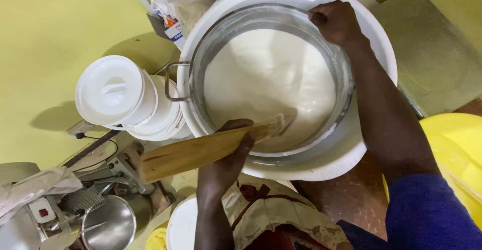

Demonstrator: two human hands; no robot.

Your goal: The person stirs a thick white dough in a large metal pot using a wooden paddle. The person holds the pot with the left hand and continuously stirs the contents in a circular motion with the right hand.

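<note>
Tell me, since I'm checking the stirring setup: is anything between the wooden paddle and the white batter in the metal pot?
Nothing visible. The left hand grips the wooden paddle, whose tip already dips into the white batter. The right hand holds the metal pot at its far rim, clear of the paddle.

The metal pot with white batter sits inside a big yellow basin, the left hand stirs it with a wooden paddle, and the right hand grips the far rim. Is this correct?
Not quite: the basin is white, not yellow, as the head view shows. The rest holds: the metal pot of white batter sits inside it, the left hand stirs with the wooden paddle, and the right hand grips the far rim.
</note>
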